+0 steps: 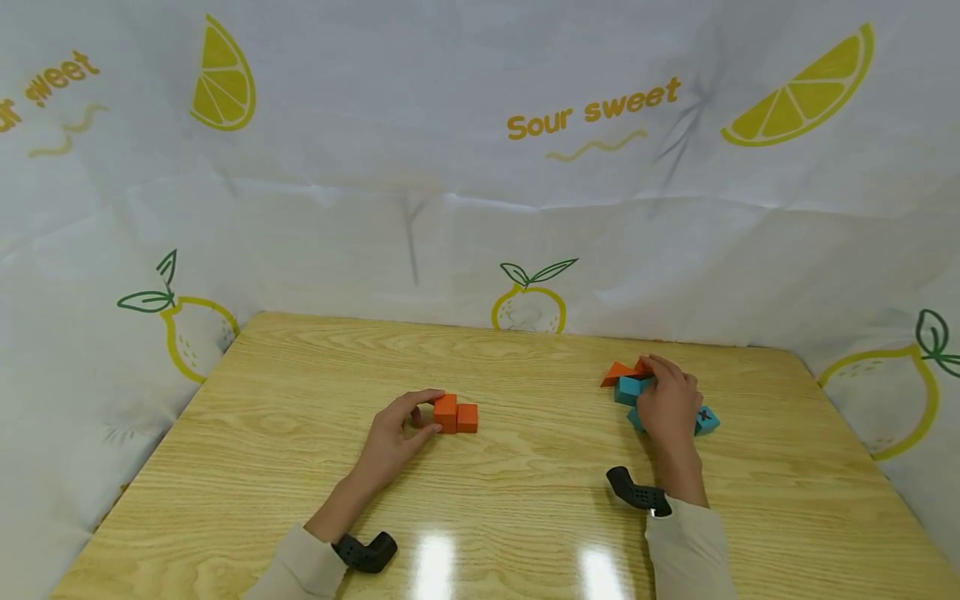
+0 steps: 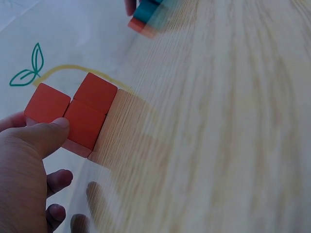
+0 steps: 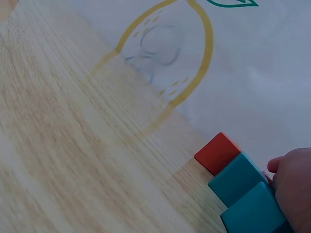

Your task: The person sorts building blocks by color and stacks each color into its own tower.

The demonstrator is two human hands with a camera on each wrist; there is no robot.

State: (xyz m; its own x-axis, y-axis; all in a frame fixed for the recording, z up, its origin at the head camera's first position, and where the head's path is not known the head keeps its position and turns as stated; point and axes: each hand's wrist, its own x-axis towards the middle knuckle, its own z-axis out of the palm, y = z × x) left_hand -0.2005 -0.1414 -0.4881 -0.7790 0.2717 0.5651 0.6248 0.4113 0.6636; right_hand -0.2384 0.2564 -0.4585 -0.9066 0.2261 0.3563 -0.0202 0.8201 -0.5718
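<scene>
My left hand (image 1: pixel 393 429) pinches the upper orange cube (image 1: pixel 445 406) of a stack of two, its thumb low on the near side. A third orange cube (image 1: pixel 467 418) stands right beside the stack. In the left wrist view the top cube (image 2: pixel 47 99) sits over the lower cube (image 2: pixel 86 121). My right hand (image 1: pixel 669 404) bends over a group of blocks, fingertips right at a small orange block (image 1: pixel 642 367); I cannot tell whether it grips this block. Close by lie an orange triangular block (image 1: pixel 617 372) and a blue cube (image 1: pixel 627 390). The hand hides part of the group.
A blue block marked with an X (image 1: pixel 706 420) lies right of my right hand. The wooden table (image 1: pixel 525 483) ends at a white lemon-print sheet (image 1: pixel 360 250) behind and at the sides. Black wrist devices (image 1: pixel 367 552) sit on both wrists.
</scene>
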